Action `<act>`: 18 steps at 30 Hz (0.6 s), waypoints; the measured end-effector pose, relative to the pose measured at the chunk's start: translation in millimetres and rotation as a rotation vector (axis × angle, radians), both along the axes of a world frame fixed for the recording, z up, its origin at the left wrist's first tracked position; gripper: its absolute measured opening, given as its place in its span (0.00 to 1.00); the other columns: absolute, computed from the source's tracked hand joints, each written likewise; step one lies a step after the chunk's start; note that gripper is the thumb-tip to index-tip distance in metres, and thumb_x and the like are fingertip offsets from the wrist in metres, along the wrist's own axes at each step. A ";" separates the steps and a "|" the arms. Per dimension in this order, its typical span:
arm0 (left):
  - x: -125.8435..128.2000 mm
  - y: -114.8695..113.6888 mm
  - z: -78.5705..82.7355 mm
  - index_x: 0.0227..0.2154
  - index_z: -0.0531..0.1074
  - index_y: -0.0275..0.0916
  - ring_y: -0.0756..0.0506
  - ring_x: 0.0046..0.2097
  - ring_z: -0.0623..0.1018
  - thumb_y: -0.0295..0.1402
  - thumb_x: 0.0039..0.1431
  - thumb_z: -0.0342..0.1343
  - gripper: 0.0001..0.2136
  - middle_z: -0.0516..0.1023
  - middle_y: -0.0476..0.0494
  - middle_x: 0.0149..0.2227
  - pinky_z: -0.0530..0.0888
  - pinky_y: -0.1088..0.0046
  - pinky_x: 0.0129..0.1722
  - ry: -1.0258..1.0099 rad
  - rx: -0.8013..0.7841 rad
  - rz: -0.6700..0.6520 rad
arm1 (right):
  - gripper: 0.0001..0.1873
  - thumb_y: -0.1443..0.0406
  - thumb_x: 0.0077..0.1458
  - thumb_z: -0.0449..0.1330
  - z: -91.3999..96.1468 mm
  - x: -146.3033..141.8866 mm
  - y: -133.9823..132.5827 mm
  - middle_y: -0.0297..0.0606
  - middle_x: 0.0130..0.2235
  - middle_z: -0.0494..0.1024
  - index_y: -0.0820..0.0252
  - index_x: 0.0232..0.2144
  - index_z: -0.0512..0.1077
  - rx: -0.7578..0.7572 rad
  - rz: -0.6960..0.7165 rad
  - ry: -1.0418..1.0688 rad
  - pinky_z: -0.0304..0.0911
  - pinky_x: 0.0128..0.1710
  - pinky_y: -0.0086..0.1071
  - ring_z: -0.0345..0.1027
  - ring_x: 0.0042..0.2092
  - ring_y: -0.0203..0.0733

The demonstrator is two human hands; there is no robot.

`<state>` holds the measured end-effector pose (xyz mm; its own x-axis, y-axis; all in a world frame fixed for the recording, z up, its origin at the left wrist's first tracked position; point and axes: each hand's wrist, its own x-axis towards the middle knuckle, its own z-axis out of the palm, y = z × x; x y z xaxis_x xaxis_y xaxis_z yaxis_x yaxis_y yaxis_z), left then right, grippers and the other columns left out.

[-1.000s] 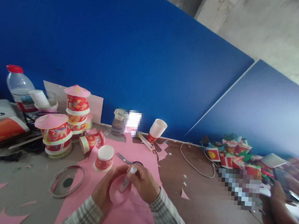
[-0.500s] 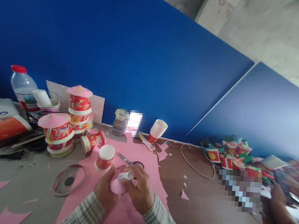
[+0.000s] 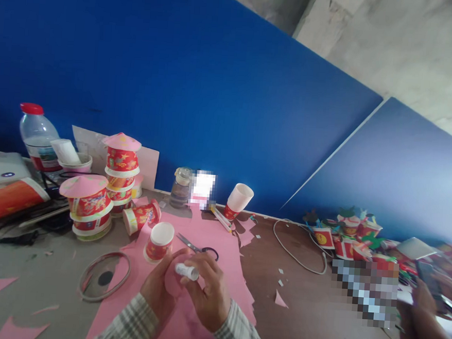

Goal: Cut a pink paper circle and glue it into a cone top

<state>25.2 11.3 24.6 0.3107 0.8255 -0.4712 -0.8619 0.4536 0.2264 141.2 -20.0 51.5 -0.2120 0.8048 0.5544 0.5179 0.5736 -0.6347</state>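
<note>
My left hand (image 3: pixel 157 292) is closed around the edge of a small round piece of pink paper (image 3: pixel 172 285), which looks curved. Between the fingers of my right hand (image 3: pixel 213 291) is a white glue stick (image 3: pixel 186 271), its tip end over the pink piece. Whether the tip touches the paper, I cannot make out. Just beyond my hands, a red and white paper cup (image 3: pixel 161 241) stands upright. Scissors (image 3: pixel 190 243) with dark handles lie to its right on a large pink paper sheet (image 3: pixel 220 246).
Stacked paper cups with pink cone roofs (image 3: pixel 122 154) stand at the left, near a red-capped bottle (image 3: pixel 38 133). A looped cable (image 3: pixel 126 276) lies left of the sheet. Upright cups (image 3: pixel 240 197) stand by the blue partition (image 3: pixel 215 96). Another person's hand (image 3: pixel 426 297) holds a phone at right.
My right hand has shifted the glue stick a little left and down across the pink piece. My left hand stays on the paper. The whole view has moved slightly.
</note>
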 end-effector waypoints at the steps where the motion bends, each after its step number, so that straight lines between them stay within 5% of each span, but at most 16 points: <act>1: -0.3 0.2 -0.7 0.28 0.71 0.32 0.42 0.27 0.74 0.39 0.46 0.46 0.15 0.76 0.38 0.24 0.71 0.68 0.22 -0.005 0.011 -0.005 | 0.12 0.68 0.49 0.61 -1.2 -0.5 0.0 0.36 0.35 0.75 0.51 0.38 0.70 0.011 -0.001 0.004 0.68 0.38 0.34 0.70 0.37 0.44; 9: -2.0 -2.1 -0.2 0.27 0.71 0.31 0.39 0.30 0.74 0.46 0.43 0.46 0.21 0.75 0.36 0.24 0.70 0.67 0.22 -0.133 0.088 -0.096 | 0.17 0.71 0.51 0.57 -17.4 -6.9 -0.7 0.38 0.34 0.72 0.48 0.44 0.66 0.137 -0.010 -0.153 0.67 0.36 0.37 0.68 0.35 0.45; 13: -2.1 -1.9 -1.2 0.25 0.72 0.32 0.38 0.33 0.74 0.44 0.43 0.47 0.19 0.76 0.37 0.25 0.71 0.62 0.30 -0.104 0.100 -0.048 | 0.19 0.71 0.51 0.57 -21.8 -5.8 1.6 0.38 0.34 0.73 0.48 0.45 0.65 0.209 -0.044 -0.216 0.63 0.44 0.44 0.68 0.36 0.47; 18: 0.1 -2.5 -0.7 0.26 0.71 0.32 0.39 0.32 0.74 0.43 0.43 0.48 0.17 0.75 0.39 0.23 0.71 0.61 0.32 -0.098 0.153 -0.012 | 0.18 0.71 0.51 0.55 -23.0 -3.6 2.6 0.38 0.33 0.73 0.51 0.45 0.64 0.255 -0.083 -0.215 0.64 0.42 0.44 0.67 0.35 0.46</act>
